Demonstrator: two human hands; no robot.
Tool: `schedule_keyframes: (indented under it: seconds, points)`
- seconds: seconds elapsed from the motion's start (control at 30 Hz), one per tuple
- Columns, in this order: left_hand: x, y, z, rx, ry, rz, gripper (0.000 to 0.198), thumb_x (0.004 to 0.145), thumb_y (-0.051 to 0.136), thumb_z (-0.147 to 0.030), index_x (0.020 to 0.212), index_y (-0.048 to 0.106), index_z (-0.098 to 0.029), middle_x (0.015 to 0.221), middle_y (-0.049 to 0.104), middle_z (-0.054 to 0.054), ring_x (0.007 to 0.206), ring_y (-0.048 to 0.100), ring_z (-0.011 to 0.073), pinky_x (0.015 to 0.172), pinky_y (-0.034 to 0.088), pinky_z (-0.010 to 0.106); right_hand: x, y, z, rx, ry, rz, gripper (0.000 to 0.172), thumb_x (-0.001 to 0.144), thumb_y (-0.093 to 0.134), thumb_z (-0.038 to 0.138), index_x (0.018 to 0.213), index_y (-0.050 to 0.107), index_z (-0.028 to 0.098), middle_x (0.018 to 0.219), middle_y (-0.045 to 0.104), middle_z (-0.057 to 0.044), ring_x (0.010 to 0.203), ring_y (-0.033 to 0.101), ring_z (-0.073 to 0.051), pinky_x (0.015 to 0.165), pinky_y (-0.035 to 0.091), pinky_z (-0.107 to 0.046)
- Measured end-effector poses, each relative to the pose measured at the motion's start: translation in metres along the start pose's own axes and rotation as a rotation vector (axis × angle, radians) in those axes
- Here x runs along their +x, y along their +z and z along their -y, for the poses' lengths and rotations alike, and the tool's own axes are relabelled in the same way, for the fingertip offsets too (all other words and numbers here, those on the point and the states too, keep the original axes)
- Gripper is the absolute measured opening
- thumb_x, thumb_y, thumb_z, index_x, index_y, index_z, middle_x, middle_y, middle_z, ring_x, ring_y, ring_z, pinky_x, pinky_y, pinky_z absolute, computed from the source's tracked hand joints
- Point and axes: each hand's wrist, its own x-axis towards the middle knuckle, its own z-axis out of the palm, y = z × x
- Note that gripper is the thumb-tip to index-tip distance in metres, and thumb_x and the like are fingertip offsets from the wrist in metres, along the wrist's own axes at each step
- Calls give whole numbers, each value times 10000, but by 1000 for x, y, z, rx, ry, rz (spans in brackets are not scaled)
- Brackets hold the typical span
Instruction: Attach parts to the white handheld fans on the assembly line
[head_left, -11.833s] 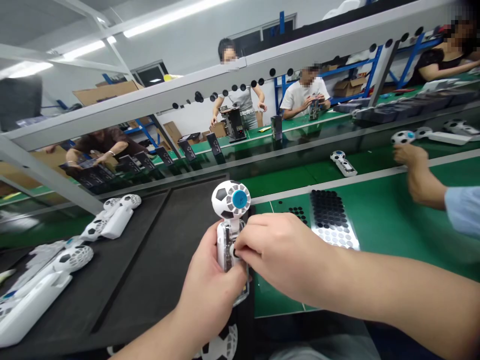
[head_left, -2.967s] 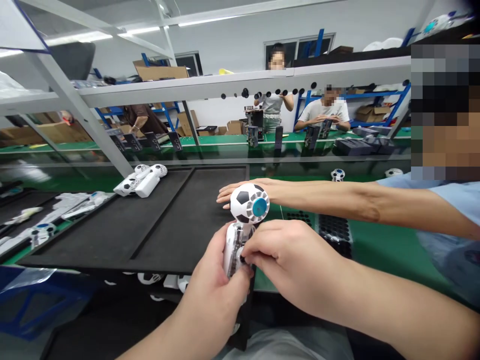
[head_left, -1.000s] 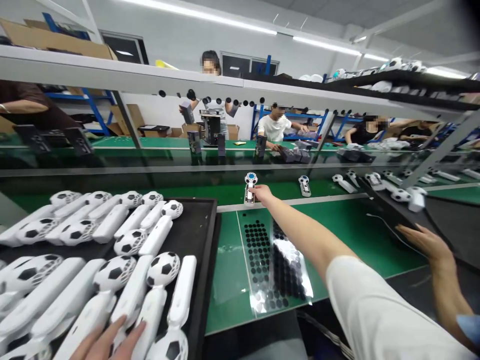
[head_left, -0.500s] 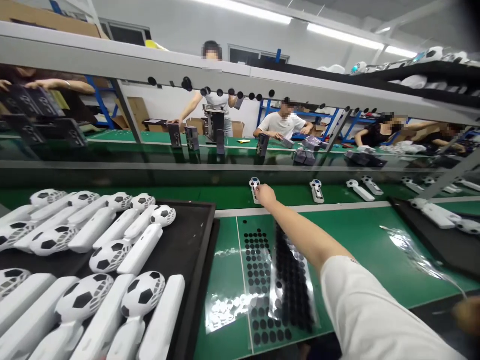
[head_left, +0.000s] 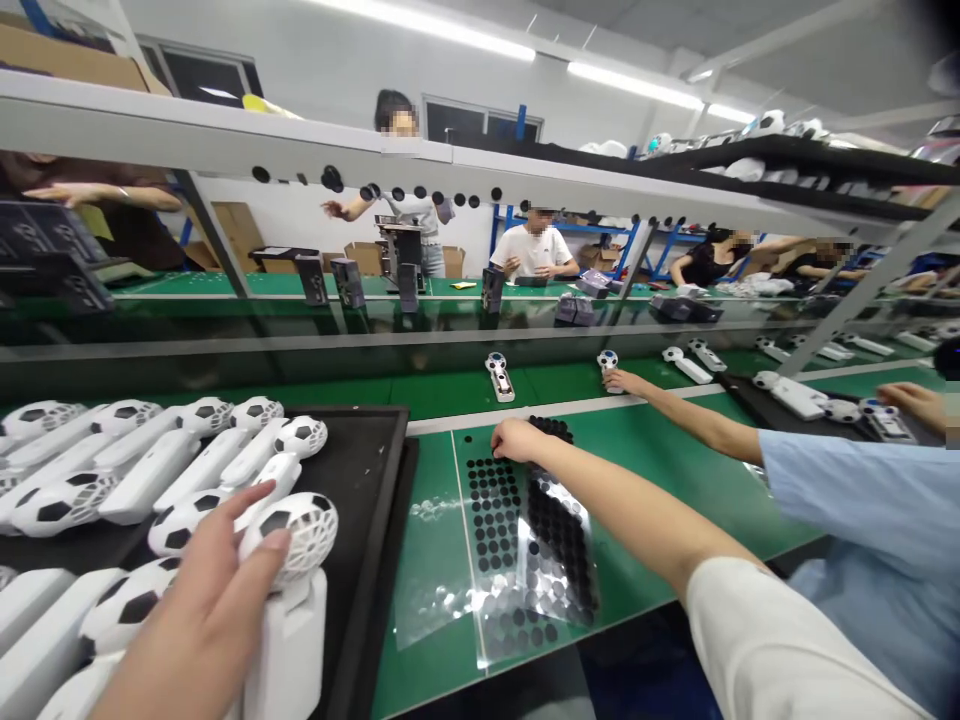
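My left hand [head_left: 217, 590] has its thumb and fingers around the football-patterned head of a white handheld fan [head_left: 289, 640], tilted above the black tray [head_left: 390, 470] of similar fans. My right hand [head_left: 517, 440] is pinched at a black round sticker [head_left: 495, 453] near the top of a clear sheet with rows of such stickers [head_left: 495, 515]. Its fingertips partly cover that sticker. Beyond this hand, on the green strip, lies a fan with its handle open [head_left: 500, 378], inner parts showing; neither hand touches it.
A second clear sheet of black dots [head_left: 559, 540] overlaps the first. At right, a co-worker's hand [head_left: 628, 383] touches another fan [head_left: 607, 362]. More fans lie along the strip and on a right-hand tray [head_left: 739, 400]. A grey shelf beam [head_left: 450, 155] crosses above; people work behind.
My right hand has come back from the fan on the strip to the sticker sheet. My left hand has appeared, and its fan is lifted and tilted. A co-worker's arms have entered at right.
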Motion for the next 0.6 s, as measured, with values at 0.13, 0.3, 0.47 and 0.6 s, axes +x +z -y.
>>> schedule_keyframes:
  seconds: [0.13,0.3,0.47,0.6]
  points:
    - [-18,18,-17,14,-44,149,677,837,443,-670,1363,418,-244,1262,628,117,1121,628,337,949,502,474,5,-8,6,-63,3,82,217,957,641,325,1077,658,145,1109,665,-68,995,649,-211,880,551,-413]
    - [-40,38,-10,429,166,354,559,868,440,-445,1349,496,-166,1294,612,161,1133,626,321,942,492,449,7,-14,10,-105,-19,162,231,957,639,322,1100,651,141,1134,655,-76,1011,643,-217,886,548,-422]
    - [-50,39,-21,780,276,487,569,903,382,-308,1389,498,-35,1185,657,237,1003,669,372,881,487,505,6,-19,13,-93,-5,170,243,950,649,316,1114,644,136,1146,648,-82,1023,639,-223,894,544,-435]
    - [-48,25,-35,537,144,500,477,894,440,-384,1253,603,-115,1123,699,189,1029,660,381,865,489,480,-5,-14,10,-9,9,86,220,958,637,326,1076,654,141,1097,662,-67,976,649,-207,869,552,-410]
